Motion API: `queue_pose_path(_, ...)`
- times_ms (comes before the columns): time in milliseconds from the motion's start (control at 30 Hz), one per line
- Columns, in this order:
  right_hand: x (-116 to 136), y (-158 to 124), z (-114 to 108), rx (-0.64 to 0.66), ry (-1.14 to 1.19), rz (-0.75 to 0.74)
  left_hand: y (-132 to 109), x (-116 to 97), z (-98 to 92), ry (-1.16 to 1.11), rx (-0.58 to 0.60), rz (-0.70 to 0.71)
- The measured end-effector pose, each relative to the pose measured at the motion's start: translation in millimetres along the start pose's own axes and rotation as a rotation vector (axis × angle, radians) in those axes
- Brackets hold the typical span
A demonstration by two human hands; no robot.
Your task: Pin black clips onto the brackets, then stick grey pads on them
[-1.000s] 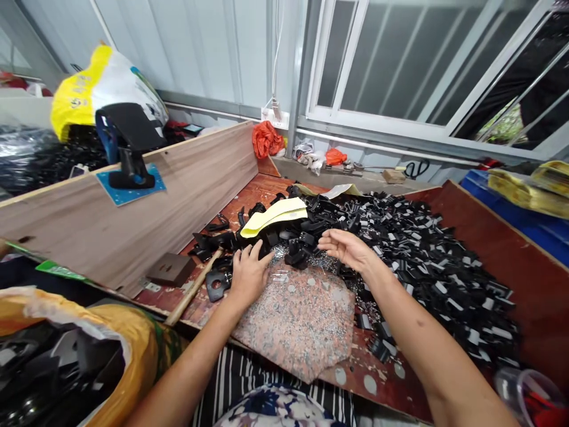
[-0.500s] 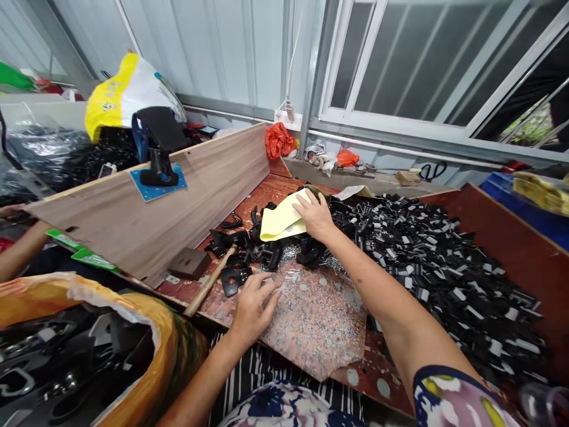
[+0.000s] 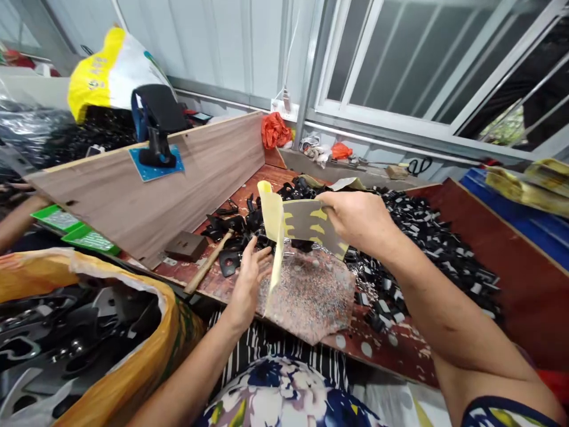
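Observation:
My right hand [image 3: 362, 222] pinches the top right corner of a yellow-backed sticker sheet [image 3: 306, 220]. Grey patches with yellow gaps show on the face of the sheet, and its left part is folded and curled. Beside that fold, my left hand [image 3: 249, 279] is open with fingers apart; whether its fingertips touch the paper I cannot tell. Beneath the sheet lies a speckled stone slab [image 3: 315, 296] with small metal pins [image 3: 290, 255] on it. Black plastic parts [image 3: 229, 261] lie left of the slab, next to a wooden handle [image 3: 208, 264].
A large heap of black parts with grey pads [image 3: 444, 255] covers the table's right. An orange sack [image 3: 171, 332] of parts stands at left, near green trays [image 3: 91, 237]. A wooden board [image 3: 208, 154] borders the table. Another person's arm [image 3: 22, 222] shows at far left.
My right hand has lifted the sticker sheet toward me and to the right, turning its grey-patched face into view. My left hand has turned more upright beside it.

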State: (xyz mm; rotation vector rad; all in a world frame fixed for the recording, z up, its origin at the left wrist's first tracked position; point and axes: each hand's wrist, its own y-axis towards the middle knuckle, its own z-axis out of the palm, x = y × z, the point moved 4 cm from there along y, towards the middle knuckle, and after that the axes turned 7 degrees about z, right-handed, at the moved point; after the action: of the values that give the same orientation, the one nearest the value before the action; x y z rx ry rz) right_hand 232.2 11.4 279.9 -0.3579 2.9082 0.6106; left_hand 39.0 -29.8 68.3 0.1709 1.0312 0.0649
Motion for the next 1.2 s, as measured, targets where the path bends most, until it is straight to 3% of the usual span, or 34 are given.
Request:
queue_pose_path(133,-20,-32,-3,0.203,-0.018,0.05,-20,-10,2.2,-0.139,-0.097,-0.076)
queue_pose_path(300,-43,-74,9,0.307,0.088,0.156,-32,-28,-6.4,-0.1,0.014,-0.005)
queue_pose_path(467,-58,-117,40,0.352,0.446,0.253,-47,0,-8.7,0.175,0.009,-0.141)
queue_pose_path(600,-66,-156,67,0.365,0.855,0.308,-37,15,0.5,0.235,0.067,-0.256)
queue_pose_path(667,-74,-177,79,0.372,1.022,0.396,-20,4,-2.1,0.258,0.034,-0.199)
queue_pose_path(800,-88,-214,100,0.449,1.344,0.675,6,-39,-14.5,0.392,-0.169,0.137)
queue_pose_path(867,-89,-225,108,0.4,1.522,0.817,3,-48,-15.6,0.436,-0.227,0.228)
queue_pose_path(900,-88,-228,111,0.311,1.616,0.896,-4,-47,-14.4,0.435,-0.228,0.216)
queue_pose_path(967,-77,-234,118,0.009,1.782,1.051,-23,-32,-7.1,0.398,-0.125,0.049)
queue_pose_path(1033,-51,-239,127,-0.272,1.875,1.113,-48,-10,8.0,0.303,0.12,-0.245)
queue_pose_path(1067,-32,-240,133,-0.331,1.903,1.096,-61,-1,16.2,0.231,0.227,-0.363)
queue_pose_path(1133,15,-241,146,-0.252,1.94,0.989,-79,9,27.6,0.116,0.306,-0.458)
queue_pose_path(1200,58,-244,161,-0.139,1.924,0.895,-81,12,26.9,0.185,0.211,-0.405)
